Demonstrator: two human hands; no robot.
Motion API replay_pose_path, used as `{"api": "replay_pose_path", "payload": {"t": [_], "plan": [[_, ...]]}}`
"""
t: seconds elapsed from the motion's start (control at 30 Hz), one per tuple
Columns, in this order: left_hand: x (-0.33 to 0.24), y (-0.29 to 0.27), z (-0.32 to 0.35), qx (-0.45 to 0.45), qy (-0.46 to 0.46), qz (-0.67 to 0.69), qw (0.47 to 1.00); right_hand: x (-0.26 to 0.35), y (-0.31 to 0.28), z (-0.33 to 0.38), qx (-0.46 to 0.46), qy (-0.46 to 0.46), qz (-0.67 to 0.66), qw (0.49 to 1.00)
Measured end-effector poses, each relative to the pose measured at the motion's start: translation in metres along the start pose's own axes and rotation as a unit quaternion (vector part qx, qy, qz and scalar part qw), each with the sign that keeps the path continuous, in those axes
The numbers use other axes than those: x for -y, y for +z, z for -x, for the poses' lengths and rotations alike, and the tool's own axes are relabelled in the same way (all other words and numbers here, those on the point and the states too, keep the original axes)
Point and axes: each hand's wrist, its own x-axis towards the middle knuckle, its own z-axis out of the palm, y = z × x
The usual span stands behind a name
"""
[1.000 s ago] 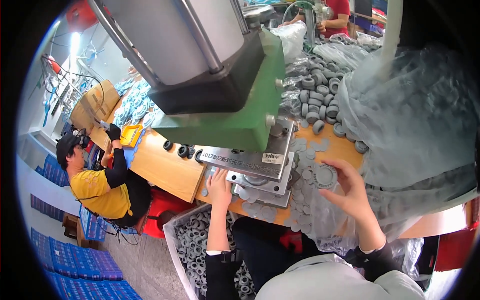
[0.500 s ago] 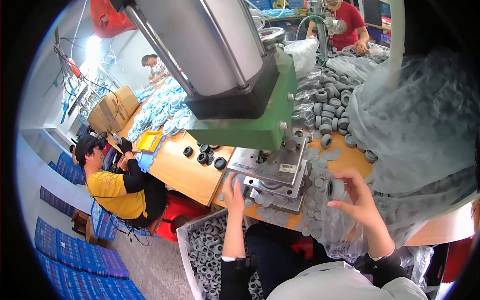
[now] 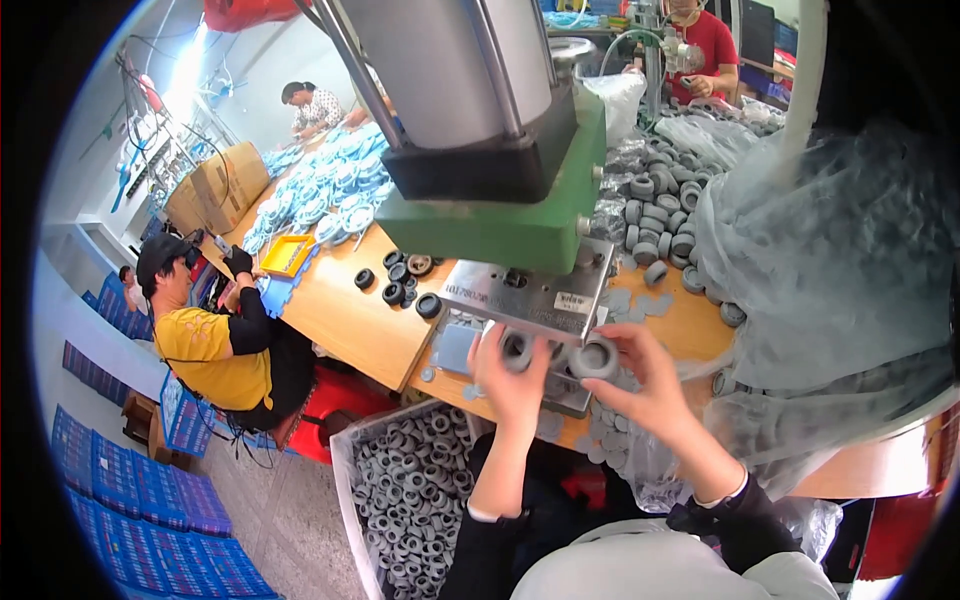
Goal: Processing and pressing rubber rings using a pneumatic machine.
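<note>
hands (image 3: 512,388) (image 3: 648,375) have drawn closer by the metal plate (image 3: 525,297), each clamped on a grey ring (image 3: 597,373), green press head (image 3: 490,238) above.

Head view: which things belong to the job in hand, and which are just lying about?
Likely in use:
ring at left hand
wheel in right hand
press
grey pile
bin

Seemingly lying about:
dark wheels
yellow tray
cardboard box
</note>
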Motion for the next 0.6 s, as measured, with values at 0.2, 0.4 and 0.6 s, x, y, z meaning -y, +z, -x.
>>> {"api": "replay_pose_path", "payload": {"t": [0.2, 0.4, 0.6], "plan": [[0.092, -0.133, 0.083, -0.059, -0.211, -0.077, 0.973, -0.005, 0.038, -0.021, 0.004, 0.000, 0.092, 0.996], [0.159, -0.226, 0.154, -0.049, -0.349, -0.294, 0.888, 0.005, 0.050, -0.045, 0.005, 0.012, 0.185, 0.983], [0.128, -0.106, 0.049, 0.108, -0.038, -0.122, 0.986, -0.003, 0.028, -0.029, -0.032, -0.042, 0.052, 0.997]]}}
